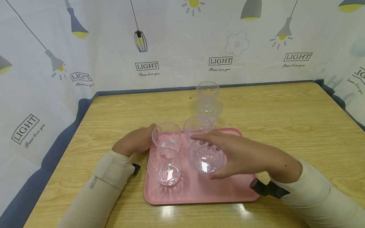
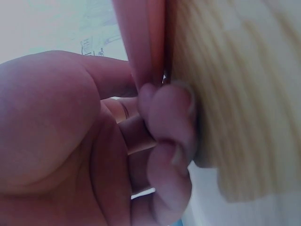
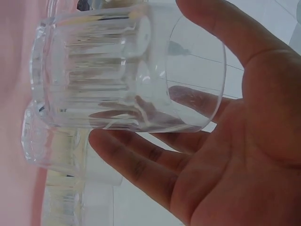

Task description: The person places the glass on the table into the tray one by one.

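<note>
Nearest the wearer, two cream sleeves point(image 1: 322, 199) come in from either side, a black strap point(image 1: 268, 189) showing at the right cuff and a bit of dark strap point(image 1: 136, 169) at the left. Between them a pink tray point(image 1: 199, 191) lies flat on the wood-grain counter point(image 1: 273, 123). On its near side, the clear near-left tumbler point(image 1: 167, 169) stands upright, throwing streaks of light on the pink. Beside it is the near-right tumbler point(image 1: 208, 161), fluted and clear, mouth up, with the right hand point(image 1: 235, 152) around it from the right: that grip is curved about the wall, thumb on one side and fingers on the other. Whether its base touches the tray is hard to say from these angles. Behind these, the far-left tumbler point(image 1: 166, 136) and far-right tumbler point(image 1: 196, 125) make a second row. The left hand point(image 1: 138, 141) is at the tray's left edge, its grip pinching the rim, thumb above and fingertips curled below. Past the tray, a rear tumbler point(image 1: 209, 109) and a farthest tumbler point(image 1: 208, 88) stand in line on the counter. A pale cloth backdrop point(image 1: 182, 44), printed with lamps and "LIGHT", rises behind
</note>
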Motion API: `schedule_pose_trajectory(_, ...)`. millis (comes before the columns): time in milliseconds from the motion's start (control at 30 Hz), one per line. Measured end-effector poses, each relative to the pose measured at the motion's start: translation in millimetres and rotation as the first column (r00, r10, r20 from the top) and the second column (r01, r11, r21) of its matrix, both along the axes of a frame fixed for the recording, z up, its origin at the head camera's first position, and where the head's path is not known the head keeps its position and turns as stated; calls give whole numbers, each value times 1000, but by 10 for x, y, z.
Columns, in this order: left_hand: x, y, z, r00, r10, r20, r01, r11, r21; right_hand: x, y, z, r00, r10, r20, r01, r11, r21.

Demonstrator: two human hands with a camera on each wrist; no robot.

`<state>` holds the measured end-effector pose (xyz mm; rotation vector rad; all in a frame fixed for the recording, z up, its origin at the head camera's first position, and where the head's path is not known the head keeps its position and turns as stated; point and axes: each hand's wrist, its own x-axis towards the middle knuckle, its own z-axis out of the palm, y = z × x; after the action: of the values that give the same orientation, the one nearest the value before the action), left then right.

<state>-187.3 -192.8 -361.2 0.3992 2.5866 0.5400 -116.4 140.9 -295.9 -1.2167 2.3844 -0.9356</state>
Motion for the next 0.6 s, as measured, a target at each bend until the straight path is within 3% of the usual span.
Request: schedule_pose_trajectory(600, -13, -9, -15, 1000, -20, -13, 20, 1000, 5, 16, -45, -43, 999, -11, 38, 10, 999, 37)
